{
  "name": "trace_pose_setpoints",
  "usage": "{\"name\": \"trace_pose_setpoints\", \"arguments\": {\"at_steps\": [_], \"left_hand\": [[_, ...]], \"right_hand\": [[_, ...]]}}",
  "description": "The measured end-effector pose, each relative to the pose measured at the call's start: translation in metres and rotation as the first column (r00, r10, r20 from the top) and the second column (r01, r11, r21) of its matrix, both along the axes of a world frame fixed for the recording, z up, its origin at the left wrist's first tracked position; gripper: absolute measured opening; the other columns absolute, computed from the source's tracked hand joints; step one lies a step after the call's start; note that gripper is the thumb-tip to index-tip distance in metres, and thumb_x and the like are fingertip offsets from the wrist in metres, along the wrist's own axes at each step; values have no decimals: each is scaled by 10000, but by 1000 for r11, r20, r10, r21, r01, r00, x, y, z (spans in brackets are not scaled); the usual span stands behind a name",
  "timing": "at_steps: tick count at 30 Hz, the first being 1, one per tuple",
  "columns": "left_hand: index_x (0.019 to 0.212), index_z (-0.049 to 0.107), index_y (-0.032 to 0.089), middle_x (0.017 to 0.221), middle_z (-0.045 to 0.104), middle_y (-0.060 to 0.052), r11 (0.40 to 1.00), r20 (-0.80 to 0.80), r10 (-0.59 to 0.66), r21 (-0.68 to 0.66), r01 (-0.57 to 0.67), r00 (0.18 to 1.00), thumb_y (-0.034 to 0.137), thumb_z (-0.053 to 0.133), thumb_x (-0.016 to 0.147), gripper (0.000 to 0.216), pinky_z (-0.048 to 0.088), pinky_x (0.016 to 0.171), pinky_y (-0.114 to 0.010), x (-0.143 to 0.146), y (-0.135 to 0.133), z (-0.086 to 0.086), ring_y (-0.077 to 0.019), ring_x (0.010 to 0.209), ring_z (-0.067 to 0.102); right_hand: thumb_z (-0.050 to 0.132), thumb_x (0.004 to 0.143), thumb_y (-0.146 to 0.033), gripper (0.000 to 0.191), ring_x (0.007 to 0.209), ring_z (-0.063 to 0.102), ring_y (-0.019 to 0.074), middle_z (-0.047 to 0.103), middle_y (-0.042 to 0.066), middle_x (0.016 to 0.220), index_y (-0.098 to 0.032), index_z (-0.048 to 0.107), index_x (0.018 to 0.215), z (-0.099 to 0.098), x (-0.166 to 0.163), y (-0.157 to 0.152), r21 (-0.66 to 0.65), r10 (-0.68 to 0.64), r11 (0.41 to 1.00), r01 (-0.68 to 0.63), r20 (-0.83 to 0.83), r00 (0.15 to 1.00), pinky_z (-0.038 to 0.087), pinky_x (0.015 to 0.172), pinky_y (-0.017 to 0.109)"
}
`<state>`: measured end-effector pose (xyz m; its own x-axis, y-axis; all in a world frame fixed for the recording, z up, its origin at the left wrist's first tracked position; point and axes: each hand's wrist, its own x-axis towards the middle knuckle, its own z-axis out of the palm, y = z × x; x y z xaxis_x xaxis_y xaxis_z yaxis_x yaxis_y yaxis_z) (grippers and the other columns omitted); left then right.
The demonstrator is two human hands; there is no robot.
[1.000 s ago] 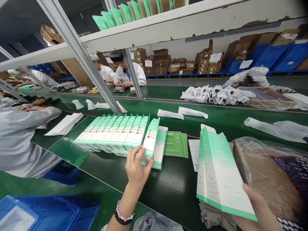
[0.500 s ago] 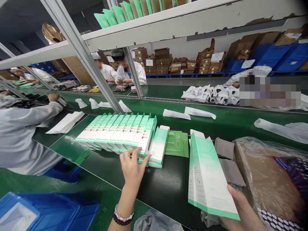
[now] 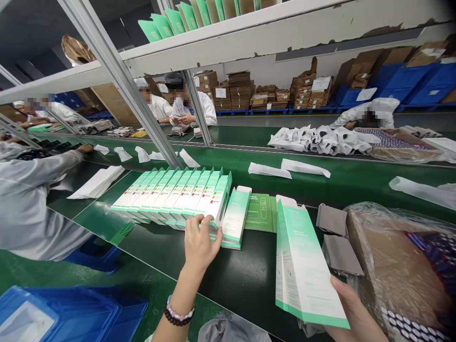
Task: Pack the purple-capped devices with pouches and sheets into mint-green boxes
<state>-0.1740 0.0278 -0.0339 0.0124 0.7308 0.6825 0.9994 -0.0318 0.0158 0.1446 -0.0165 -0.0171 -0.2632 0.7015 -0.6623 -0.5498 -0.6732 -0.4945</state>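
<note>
Since 1 sec. ago, flat cartons point(image 3: 306, 266) moved left, near grey pouches point(image 3: 332, 219); R hand point(image 3: 351, 308) clamps their lower R edge. Prob. light, stiff, easily creased: hold by edges. Farther, L hand point(image 3: 200, 242) touches end box point(image 3: 215, 202); can't tell if gripping.

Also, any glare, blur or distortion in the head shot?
Head view: soft glare on the dark tabletop between left hand and right hand, both fairly sharp; head view: shiny highlights on the plastic wrap; head view: fine print on the held carton unreadable; head view: top right corner dark, shelf aslant, lens or tilt unclear.
</note>
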Motion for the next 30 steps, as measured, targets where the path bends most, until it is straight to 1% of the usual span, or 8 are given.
{"name": "trace_pose_setpoints", "arguments": {"at_steps": [7, 11, 14, 16, 18, 20, 24, 30], "left_hand": [[1107, 530, 116, 995, 551, -147, 995, -4, 40, -93, -40, 999, 287, 614, 881, 295, 501, 615, -329, -2, 3, 6, -287, 888, 565], [1076, 587, 125, 962, 596, -148, 998, -104, 41, -36, -45, 994, 408, 671, 856, 368, 510, 741, -455, 6, -4, 14, -318, 885, 564], [1088, 605, 161, 1077, 634, -152, 973, -161, -231, -38, 228, 959, 364, 704, 842, 334, 493, 892, -499, 27, -6, 23, -347, 1071, 564], [1188, 586, 226, 1302, 586, -128, 863, -192, -487, -256, 436, 852, 341, 744, 808, 428, 428, 1025, -557, 44, -3, 25, -387, 1274, 475], [1308, 523, 301, 1499, 445, -92, 740, -198, -611, -487, 464, 766, 312, 795, 753, 618, 335, 1087, -656, 57, 4, 20, -449, 1398, 335], [1349, 494, 322, 1542, 399, -105, 725, -233, -584, -580, 371, 778, 226, 774, 768, 652, 334, 1069, -696, 64, 12, 9, -478, 1408, 317], [1287, 565, 257, 1438, 519, -189, 822, -331, -416, -536, 194, 847, 97, 593, 884, 434, 469, 994, -605, 63, 22, -10, -459, 1331, 453], [1264, 596, 207, 1433, 507, -243, 862, -359, -312, -497, 102, 880, 50, 592, 868, 426, 517, 928, -602, 65, 23, -12, -499, 1276, 492]], "right_hand": [[677, 781, -512, 794, 1179, 608, 357, 688, 86, 1245, -267, 392, 1481, -2, -1, 1, -21, -10, 1000, 10, -7, 1000, 565, 868, 443], [665, 794, -514, 773, 1148, 630, 336, 702, 79, 1221, -268, 403, 1478, -2, 1, 3, 2, 20, 1000, -20, -13, 1000, 577, 805, 385], [664, 790, -525, 806, 1147, 628, 347, 678, 85, 1267, -277, 366, 1497, -1, 1, 5, 6, 24, 1000, -23, -31, 999, 583, 761, 386], [677, 788, -524, 829, 1141, 630, 348, 670, 81, 1281, -277, 343, 1506, 0, 1, 7, 4, 17, 1000, -17, -22, 1000, 582, 769, 394], [696, 787, -510, 836, 1128, 637, 341, 676, 79, 1273, -273, 339, 1505, -1, 1, 8, -1, 0, 1000, 0, -15, 1000, 579, 780, 397], [708, 783, -502, 832, 1118, 643, 339, 685, 83, 1256, -262, 352, 1495, -3, 2, 8, -7, -29, 1000, 29, -21, 999, 578, 786, 400], [704, 772, -528, 803, 1131, 635, 349, 692, 101, 1236, -227, 406, 1455, -10, 6, 6, 2, -59, 998, 59, -7, 998, 565, 841, 427], [714, 766, -555, 833, 1152, 618, 353, 664, 100, 1285, -253, 379, 1467, -9, 8, 7, -18, -13, 1000, 14, 62, 998, 569, 805, 420]]}}
